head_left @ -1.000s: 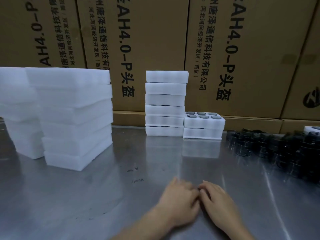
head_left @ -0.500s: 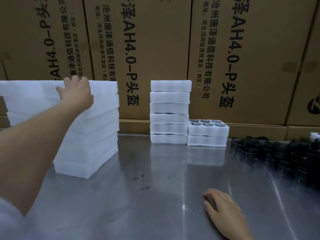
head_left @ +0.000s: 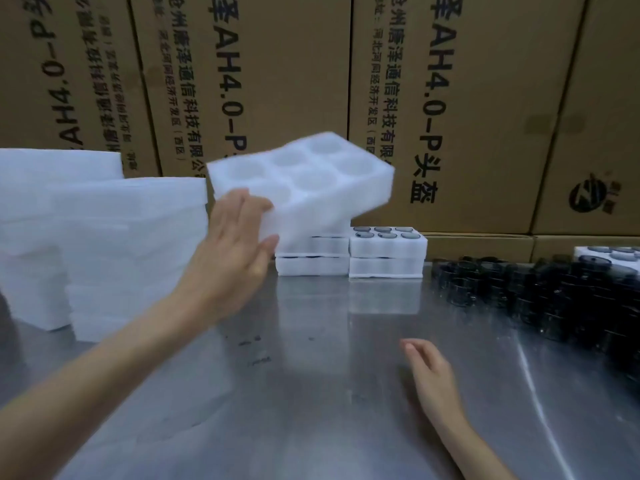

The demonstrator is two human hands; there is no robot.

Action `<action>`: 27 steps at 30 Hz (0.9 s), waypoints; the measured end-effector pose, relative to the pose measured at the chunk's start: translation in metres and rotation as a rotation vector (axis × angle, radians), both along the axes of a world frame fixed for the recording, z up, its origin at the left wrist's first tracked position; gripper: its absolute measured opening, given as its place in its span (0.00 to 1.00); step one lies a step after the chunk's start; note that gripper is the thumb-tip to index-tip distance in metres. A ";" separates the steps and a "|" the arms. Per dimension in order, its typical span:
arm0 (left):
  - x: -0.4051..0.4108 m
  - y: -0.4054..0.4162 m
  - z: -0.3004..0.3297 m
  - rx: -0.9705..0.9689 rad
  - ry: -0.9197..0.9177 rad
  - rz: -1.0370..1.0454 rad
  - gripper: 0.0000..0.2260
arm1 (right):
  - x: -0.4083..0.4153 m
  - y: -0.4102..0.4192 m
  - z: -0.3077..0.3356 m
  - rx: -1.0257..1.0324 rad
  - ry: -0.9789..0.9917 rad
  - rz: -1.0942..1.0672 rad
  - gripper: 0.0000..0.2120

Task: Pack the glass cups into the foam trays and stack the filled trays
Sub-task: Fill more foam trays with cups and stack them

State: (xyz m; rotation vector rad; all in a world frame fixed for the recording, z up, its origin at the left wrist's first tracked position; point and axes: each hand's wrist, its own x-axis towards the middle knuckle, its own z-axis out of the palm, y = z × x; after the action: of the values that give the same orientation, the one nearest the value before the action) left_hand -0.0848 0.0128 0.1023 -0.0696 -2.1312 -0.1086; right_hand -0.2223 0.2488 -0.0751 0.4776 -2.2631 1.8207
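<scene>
Diff vs half a second ago: left hand (head_left: 239, 244) was flat on top of the empty-tray stack (head_left: 135, 251) at frame left. It now grips an empty foam tray (head_left: 304, 183) by its near-left corner, thumb under the edge and fingers on top. Tray is in the air at centre frame, tilted, far-right end higher, six empty round pockets facing up. Motion blur on it.

Right hand (head_left: 429, 368) was palm-down on the bench (head_left: 329, 393) at lower right. Now raised slightly, fingers straight and relaxed, holding nothing. Can't tell if it touches the metal.

Surroundings:
- Lifted tray covers most of the tall filled-tray stack (head_left: 311, 258) at centre back; only its bottom layers show under the tray.
- Just right of that, touching it: short stack of two trays (head_left: 386, 258); the top one has six dark glass cups (head_left: 382, 233) seated in its pockets.
- Loose dark cups (head_left: 540, 289) crowd the bench at frame right, running off the edge. They're blurred, so no count.
- Another partly filled tray (head_left: 609, 254) is at far right behind the loose cups, cut off by the frame.
- A second white foam pile (head_left: 31, 237) sits at far left behind the empty-tray stack.
- Printed cardboard cartons (head_left: 433, 98) wall off the whole back.
</scene>
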 end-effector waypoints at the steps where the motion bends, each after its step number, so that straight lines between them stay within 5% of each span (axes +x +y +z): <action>1: 0.005 0.018 -0.029 0.040 -0.086 -0.086 0.16 | -0.002 0.004 0.005 -0.139 -0.032 -0.028 0.07; 6: 0.015 0.059 -0.145 0.208 -0.325 -0.359 0.11 | -0.014 0.036 0.024 -0.607 -0.309 -0.080 0.08; 11: 0.019 0.059 -0.181 0.152 -0.424 -0.394 0.15 | -0.030 0.063 0.022 -0.614 -0.429 -0.066 0.12; 13: 0.013 0.059 -0.177 0.419 -0.315 -0.455 0.17 | -0.033 0.064 0.019 -0.575 -0.436 -0.019 0.12; 15: 0.001 0.060 -0.166 0.910 -0.180 -0.474 0.16 | -0.035 0.062 0.018 -0.508 -0.429 0.031 0.13; 17: -0.014 0.058 -0.157 1.332 -0.182 -0.492 0.17 | -0.036 0.060 0.018 -0.464 -0.442 0.089 0.14; 19: -0.021 0.054 -0.160 1.509 -0.272 -0.588 0.21 | -0.035 0.060 0.018 -0.410 -0.467 0.153 0.16; 22: -0.029 0.067 -0.160 1.455 -0.406 -0.576 0.20 | -0.030 0.065 0.018 -0.294 -0.457 0.211 0.15; 27: -0.035 0.075 -0.167 1.154 -0.335 -0.350 0.13 | -0.026 0.080 0.022 -0.144 -0.356 0.029 0.14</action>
State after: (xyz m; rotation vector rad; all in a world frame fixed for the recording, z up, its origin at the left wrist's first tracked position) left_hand -0.1200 0.0880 -0.0643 0.2735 -2.0443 -1.6019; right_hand -0.2478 0.3284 -0.0535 0.1721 -2.3209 2.2150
